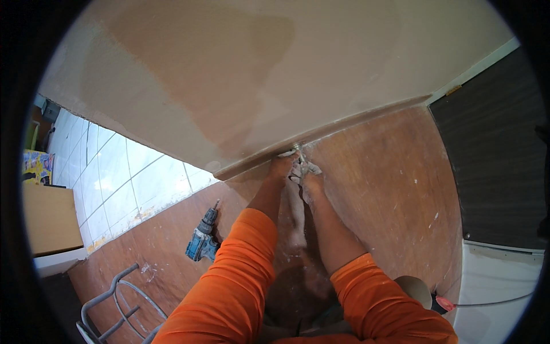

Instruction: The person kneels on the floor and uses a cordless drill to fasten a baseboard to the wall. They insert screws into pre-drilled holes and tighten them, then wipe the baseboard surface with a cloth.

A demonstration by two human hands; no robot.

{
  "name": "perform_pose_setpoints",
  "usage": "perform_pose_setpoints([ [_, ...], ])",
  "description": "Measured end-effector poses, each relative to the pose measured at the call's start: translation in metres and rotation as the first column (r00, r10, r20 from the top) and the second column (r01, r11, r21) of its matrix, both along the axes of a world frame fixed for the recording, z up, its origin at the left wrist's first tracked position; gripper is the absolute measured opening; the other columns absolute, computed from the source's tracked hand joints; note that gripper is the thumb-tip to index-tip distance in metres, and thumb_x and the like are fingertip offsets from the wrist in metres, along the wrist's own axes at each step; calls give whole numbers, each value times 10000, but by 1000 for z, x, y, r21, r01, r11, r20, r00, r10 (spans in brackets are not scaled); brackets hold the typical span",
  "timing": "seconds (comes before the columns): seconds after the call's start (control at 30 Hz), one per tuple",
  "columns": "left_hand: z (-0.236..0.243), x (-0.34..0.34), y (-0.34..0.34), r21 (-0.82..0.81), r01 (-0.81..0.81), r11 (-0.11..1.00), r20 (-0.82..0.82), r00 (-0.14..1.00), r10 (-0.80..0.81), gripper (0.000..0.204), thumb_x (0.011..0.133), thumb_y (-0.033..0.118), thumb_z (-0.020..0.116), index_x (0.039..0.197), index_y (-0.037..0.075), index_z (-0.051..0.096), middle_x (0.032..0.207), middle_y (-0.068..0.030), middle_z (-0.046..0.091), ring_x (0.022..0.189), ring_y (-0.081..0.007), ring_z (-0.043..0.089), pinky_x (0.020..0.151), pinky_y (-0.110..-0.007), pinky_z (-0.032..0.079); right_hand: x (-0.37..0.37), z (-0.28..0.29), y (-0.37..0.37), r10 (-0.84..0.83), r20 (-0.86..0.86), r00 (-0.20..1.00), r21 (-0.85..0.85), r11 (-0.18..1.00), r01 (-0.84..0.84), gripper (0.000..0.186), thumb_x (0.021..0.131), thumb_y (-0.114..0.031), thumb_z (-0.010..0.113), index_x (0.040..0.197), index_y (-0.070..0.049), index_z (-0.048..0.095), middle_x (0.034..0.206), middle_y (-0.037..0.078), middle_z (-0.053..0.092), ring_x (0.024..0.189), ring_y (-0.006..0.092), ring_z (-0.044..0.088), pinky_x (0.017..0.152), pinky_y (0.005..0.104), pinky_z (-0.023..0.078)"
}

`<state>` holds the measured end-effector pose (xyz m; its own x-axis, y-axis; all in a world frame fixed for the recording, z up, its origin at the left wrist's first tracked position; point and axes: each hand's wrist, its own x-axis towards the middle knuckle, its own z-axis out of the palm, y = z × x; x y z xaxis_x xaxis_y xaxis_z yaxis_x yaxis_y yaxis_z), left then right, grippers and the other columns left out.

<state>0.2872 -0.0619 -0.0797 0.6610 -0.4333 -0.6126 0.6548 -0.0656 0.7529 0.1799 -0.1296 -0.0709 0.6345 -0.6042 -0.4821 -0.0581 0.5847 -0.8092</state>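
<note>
Both my hands meet low at the foot of the beige wall point(246, 86), by the brown skirting point(366, 117). My left hand point(282, 164) is closed there, its fingers close to the skirting. Beside it, my right hand point(310, 174) has its fingers bent inward, whitened with dust. Between them is a small, thin, pale or metallic piece point(298, 150) that touches or nearly touches the skirting; its kind is too small to tell. A blue and black cordless drill point(203, 236) lies on the brown floor left of my arms, its bit pointing toward the wall.
A grey metal tube frame point(109, 286) stands at the lower left. White floor tiles point(120, 172) begin past the wall's left end, with a tan box-like block point(51, 221) beyond. On the right is a dark door point(492, 155); a cord with a red end point(444, 303) lies nearby.
</note>
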Motion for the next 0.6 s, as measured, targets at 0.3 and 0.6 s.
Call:
perform_pose_setpoints([
  [0.3,-23,3,-4,-92,-66,994,27,997,69,306,894,221,797,1084,5,695,997,-63,693,811,-198,675,692,-352,568,-8,-12,-10,156,-85,984,-103,981,-165,600,929,-433,670,1089,145,649,1034,278,709,968,406,690,862,462,537],
  [0.6,7,-2,3,-89,-37,995,-86,996,29,544,835,272,837,1236,-49,661,1189,-102,700,1009,-208,671,879,-343,521,-10,27,-10,254,-338,906,-162,933,-321,526,992,-349,592,1162,146,644,1122,327,688,1066,419,677,909,465,525],
])
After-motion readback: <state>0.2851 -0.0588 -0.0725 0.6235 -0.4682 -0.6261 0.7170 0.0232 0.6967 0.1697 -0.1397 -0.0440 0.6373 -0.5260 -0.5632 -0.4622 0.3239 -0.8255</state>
